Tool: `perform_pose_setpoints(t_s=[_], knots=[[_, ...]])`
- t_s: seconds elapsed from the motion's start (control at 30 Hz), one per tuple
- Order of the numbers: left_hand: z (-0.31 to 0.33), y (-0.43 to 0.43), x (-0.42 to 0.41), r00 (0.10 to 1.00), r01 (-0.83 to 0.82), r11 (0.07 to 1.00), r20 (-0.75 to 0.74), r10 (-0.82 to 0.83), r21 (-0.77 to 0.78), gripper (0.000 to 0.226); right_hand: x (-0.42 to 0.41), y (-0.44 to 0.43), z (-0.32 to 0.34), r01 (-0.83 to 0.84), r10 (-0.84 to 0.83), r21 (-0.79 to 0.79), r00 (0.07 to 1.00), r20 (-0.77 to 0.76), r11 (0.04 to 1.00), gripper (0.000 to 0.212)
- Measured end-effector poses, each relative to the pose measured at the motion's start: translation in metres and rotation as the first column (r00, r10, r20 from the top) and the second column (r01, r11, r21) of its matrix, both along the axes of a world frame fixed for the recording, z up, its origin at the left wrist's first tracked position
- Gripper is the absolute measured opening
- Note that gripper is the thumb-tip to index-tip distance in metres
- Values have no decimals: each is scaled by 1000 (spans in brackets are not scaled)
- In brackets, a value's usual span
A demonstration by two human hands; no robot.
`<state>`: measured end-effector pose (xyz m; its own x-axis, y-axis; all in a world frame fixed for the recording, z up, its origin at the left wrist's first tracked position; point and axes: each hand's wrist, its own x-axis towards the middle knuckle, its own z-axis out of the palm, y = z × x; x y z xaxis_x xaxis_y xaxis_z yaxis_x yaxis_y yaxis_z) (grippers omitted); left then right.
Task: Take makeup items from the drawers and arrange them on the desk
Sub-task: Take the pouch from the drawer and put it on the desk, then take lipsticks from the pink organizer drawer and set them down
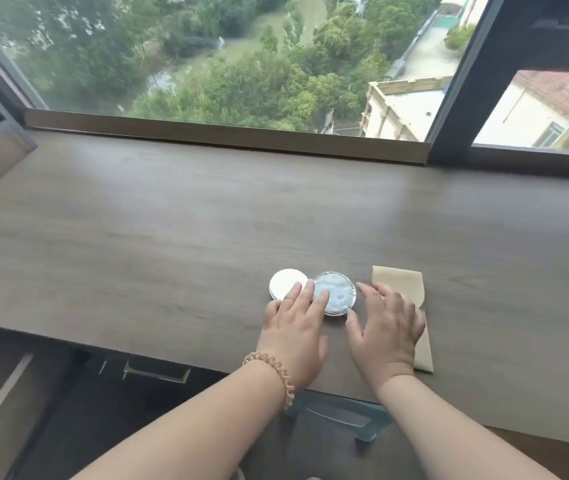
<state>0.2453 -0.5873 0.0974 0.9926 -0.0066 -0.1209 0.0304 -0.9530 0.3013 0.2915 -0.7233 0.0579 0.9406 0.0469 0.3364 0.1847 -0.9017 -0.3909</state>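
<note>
Two round compact cases lie side by side on the dark wood desk (172, 220) near its front edge: a white-topped compact (285, 281) on the left and a mirror-topped compact (338, 294) on the right. My left hand (293, 330) rests with straight fingers on both, fingertips touching their tops. My right hand (385, 327) lies flat just right of the mirrored compact, fingers spread, partly over a tan flat pouch (404, 285) that stretches toward the desk edge.
A large window (224, 57) with a low sill (227, 135) runs along the back of the desk. Under the desk front, a drawer (156, 370) shows at left and an open drawer with a bluish handle (338, 415) sits below my wrists.
</note>
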Motion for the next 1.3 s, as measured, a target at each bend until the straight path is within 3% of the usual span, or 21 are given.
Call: perform_pose_setpoints(t_s=[0.13,0.43,0.73,0.87,1.07,1.3], knots=[[15,63,-38,987,-160,986,6,160,49,68,-18,69,7,-200,202,77,979,-14,977,44],[64,217,-158,876,-482,860,81,476,167,67,-106,232,61,-595,595,6,804,7,804,63],[74,396,-317,750,-662,739,110,652,126,68,-251,432,75,-751,743,-79,660,-111,656,56],[81,480,-387,651,-759,638,128,748,128,70,-312,521,88,-848,839,-36,528,-132,529,56],[93,556,-422,551,-834,548,167,818,66,69,-332,608,119,-915,916,-106,396,-60,389,55],[109,642,-425,414,-910,403,234,879,97,72,-323,724,134,-967,979,-157,205,-8,201,56]])
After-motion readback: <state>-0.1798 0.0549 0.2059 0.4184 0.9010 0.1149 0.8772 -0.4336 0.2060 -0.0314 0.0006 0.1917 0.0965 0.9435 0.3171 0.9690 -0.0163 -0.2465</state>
